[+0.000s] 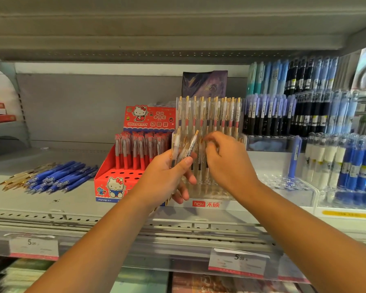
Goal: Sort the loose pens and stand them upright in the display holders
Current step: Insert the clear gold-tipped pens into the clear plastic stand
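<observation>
Clear plastic pens with gold clips, the handful of pens (185, 152), stand fanned in the left hand (167, 178). Its fingers and thumb are curled round their lower barrels, so the clip ends poke up above the thumb, tilted to the right. Just beside them the right hand (226, 161) has its fingertips drawn together on the gold top of a single pen (201, 140) in the front rows of the clear display holder (216, 203) (motion blur hides the exact contact). Matching standing pens (209, 115) fill the holder's back row upright. Touching the holder on the left is a red cartoon-cat box (108, 182) with red pens upright in it. Farther left, loose blue pens (61, 176) and a few loose gold-clipped pens (19, 178) lie flat on the grey shelf (51, 204).
</observation>
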